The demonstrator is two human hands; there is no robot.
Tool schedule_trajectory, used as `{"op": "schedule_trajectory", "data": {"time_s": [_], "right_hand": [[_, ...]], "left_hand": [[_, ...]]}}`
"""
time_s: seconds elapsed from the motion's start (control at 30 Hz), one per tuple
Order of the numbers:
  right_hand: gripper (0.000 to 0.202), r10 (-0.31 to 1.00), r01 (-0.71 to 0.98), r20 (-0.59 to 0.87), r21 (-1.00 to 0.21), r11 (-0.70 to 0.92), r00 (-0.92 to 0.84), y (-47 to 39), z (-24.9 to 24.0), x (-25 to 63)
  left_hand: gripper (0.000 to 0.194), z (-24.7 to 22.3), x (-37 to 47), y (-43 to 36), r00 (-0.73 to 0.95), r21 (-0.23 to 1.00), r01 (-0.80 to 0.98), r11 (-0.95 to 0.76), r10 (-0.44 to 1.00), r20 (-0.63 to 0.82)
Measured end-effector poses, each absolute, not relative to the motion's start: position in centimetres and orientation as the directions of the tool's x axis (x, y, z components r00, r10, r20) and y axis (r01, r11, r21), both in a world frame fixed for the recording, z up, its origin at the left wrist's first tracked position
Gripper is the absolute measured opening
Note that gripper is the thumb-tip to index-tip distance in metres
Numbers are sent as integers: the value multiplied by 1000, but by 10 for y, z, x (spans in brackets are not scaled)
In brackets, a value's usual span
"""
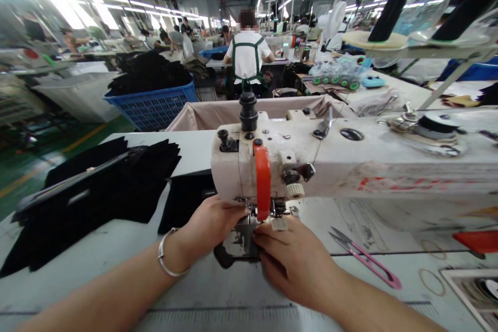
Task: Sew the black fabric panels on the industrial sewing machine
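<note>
Both bare hands meet low at the center of the frame, under the head of a sewing machine [233, 166]: the left hand [212, 223], a silver bangle [161, 254] at its wrist, has its fingertips drawn together beside the needle area, while the right hand [298, 254] curls its fingers by the metal plate [243, 241]; from here one cannot tell what, if anything, either grasps. Just beyond the left hand, left of the machine, a black fabric panel [184, 202] lies flat on the pale tabletop [206, 301], a small light mark near its far edge. It looks light, soft and matte, likely to fold unless held flat by its edges; the machine, by contrast, seems heavy and rigid, its smooth off-white casing scuffed, with a curved orange bar [263, 181] down the front. Slim pink-handled snips [369, 262] rest at lower right; a fanned stack of dark cloth [97, 202], its edges jagged, spreads at left.
</note>
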State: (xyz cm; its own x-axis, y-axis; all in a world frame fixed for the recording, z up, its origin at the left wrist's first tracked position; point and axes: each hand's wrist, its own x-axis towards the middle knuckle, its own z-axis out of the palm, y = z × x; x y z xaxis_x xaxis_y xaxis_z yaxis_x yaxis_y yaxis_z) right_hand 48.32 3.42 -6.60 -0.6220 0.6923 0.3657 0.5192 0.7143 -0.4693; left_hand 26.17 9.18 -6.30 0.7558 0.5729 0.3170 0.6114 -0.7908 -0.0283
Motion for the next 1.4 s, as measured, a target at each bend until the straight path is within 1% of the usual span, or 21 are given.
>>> {"op": "schedule_trajectory", "data": {"time_s": [0.07,0.23,0.33,0.4,0.43,0.53,0.57,0.63,0.7,0.73,0.8,0.9,0.97,1.07,1.13,1.3,1.37,1.4], "right_hand": [[27,693,526,351,-464,713,-629,34,-65,483],[28,687,534,334,-446,718,-645,32,-63,485],[28,677,536,355,-421,732,-645,31,-63,486],[29,667,537,369,-400,742,-647,31,-64,485],[31,664,538,372,-392,746,-649,31,-64,485],[43,643,535,357,-360,764,-677,30,-65,483],[48,641,541,338,-348,766,-689,29,-64,482],[53,648,560,288,-336,758,-705,26,-64,481],[50,661,571,250,-350,743,-707,24,-64,481],[47,662,566,246,-364,740,-707,24,-64,480],[44,651,540,268,-387,748,-710,23,-65,481],[42,626,499,297,-404,767,-721,22,-65,482],[38,623,496,287,-408,767,-728,22,-65,482],[25,622,500,266,-406,765,-736,21,-66,482],[20,615,493,271,-404,771,-740,21,-67,481],[20,616,492,282,-403,772,-736,25,-63,483],[18,605,484,270,-401,778,-749,24,-60,485],[17,587,470,275,-390,792,-761,22,-60,485]], "left_hand": [[21,-62,265,86,748,-14,629,-778,600,284],[24,-60,275,74,745,-16,646,-763,627,228],[35,-53,275,67,718,-7,681,-733,665,206],[40,-45,273,63,674,28,728,-685,722,156],[39,-40,272,61,651,50,750,-660,749,125],[31,-24,271,59,614,116,779,-616,787,55],[29,-19,271,59,599,169,786,-594,800,30],[28,-11,274,62,537,364,799,-479,841,-71],[28,-7,277,64,456,555,784,-277,864,-212],[28,-7,279,65,426,617,765,-187,865,-266],[25,-8,283,65,409,689,718,-94,859,-309],[21,-12,287,61,444,754,652,-86,848,-288],[22,-13,291,57,467,733,663,-151,849,-247],[23,-14,297,49,477,622,727,-291,865,-153],[22,-17,300,47,474,551,757,-352,876,-92],[22,-20,300,43,518,477,746,-464,855,23],[28,-19,293,33,548,432,740,-515,834,57],[34,-20,288,25,570,389,738,-552,818,79]]}}
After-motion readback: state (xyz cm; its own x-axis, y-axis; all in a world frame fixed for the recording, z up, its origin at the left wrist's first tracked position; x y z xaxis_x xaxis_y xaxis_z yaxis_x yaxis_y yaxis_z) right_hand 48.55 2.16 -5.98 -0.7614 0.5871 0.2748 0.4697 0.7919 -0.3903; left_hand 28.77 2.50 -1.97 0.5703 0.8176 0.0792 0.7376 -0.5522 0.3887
